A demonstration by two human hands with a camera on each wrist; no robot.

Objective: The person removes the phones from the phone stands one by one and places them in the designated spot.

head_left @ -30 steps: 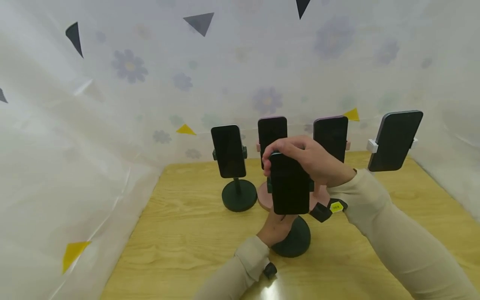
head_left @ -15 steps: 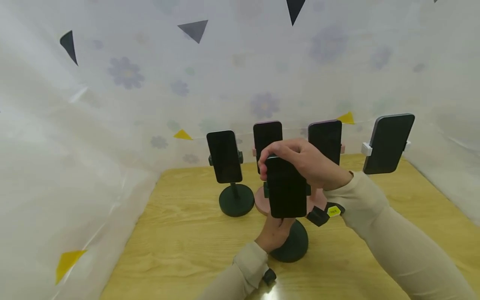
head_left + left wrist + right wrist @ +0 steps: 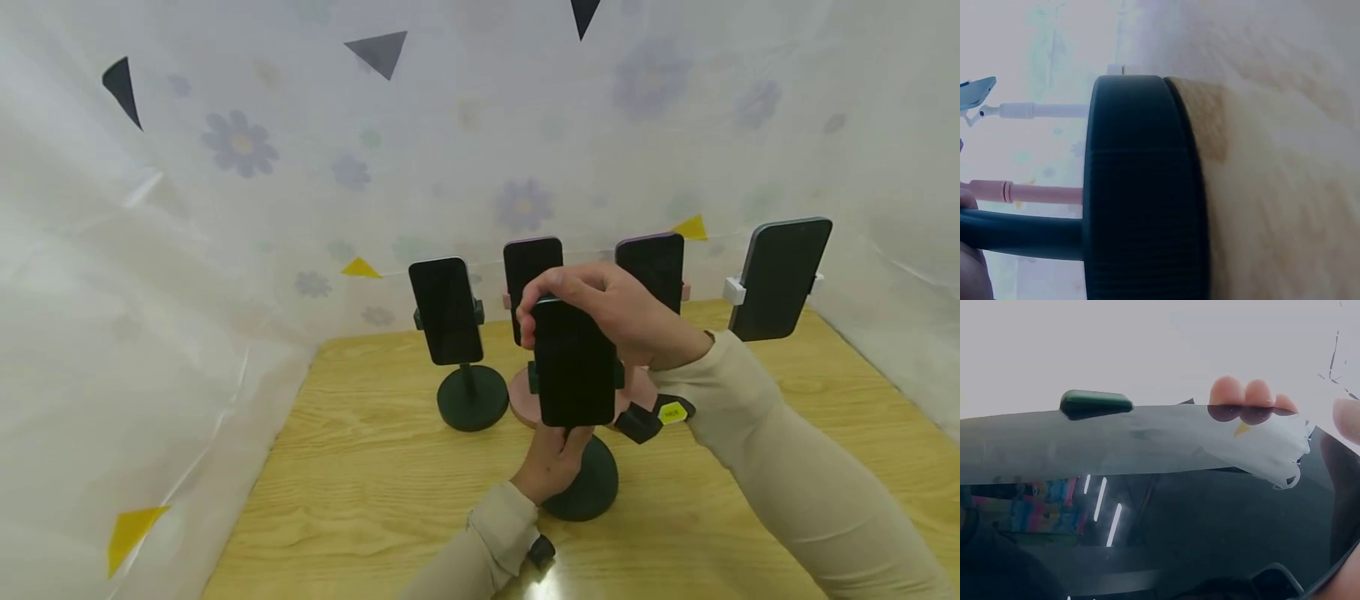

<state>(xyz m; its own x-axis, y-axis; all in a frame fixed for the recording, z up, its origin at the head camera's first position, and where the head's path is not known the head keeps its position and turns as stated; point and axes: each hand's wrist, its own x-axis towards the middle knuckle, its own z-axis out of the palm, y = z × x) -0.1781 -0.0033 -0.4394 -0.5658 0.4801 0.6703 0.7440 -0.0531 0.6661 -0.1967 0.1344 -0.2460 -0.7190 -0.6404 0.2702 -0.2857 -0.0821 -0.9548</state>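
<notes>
My left hand (image 3: pixel 551 467) grips the pole of a dark green phone stand (image 3: pixel 596 487), just under its holder. In the left wrist view the slim pole (image 3: pixel 1029 234) runs into a thick round base (image 3: pixel 1141 187) on the table, with part of the hand at the left edge. A black-screened phone (image 3: pixel 573 371) stands upright in the stand's side clamps. Over its top my right hand (image 3: pixel 630 321) curls, holding it by the upper edges. The right wrist view shows fingertips (image 3: pixel 1227 394) along the far side of the glossy screen, near one green clamp (image 3: pixel 1094 404).
Behind, another dark green stand (image 3: pixel 472 400) holds a phone (image 3: pixel 447 312). Two pink stands bear a phone (image 3: pixel 531 262) and another phone (image 3: pixel 651 267), partly hidden by my right hand. A phone (image 3: pixel 780 279) in white clamps is at right. Pale sheeting (image 3: pixel 420 167) encloses the wooden table (image 3: pixel 337 483).
The head view has shifted a little, moving the whole scene slightly left. Both hands keep their holds on the stand and phone, with hardly any movement.
</notes>
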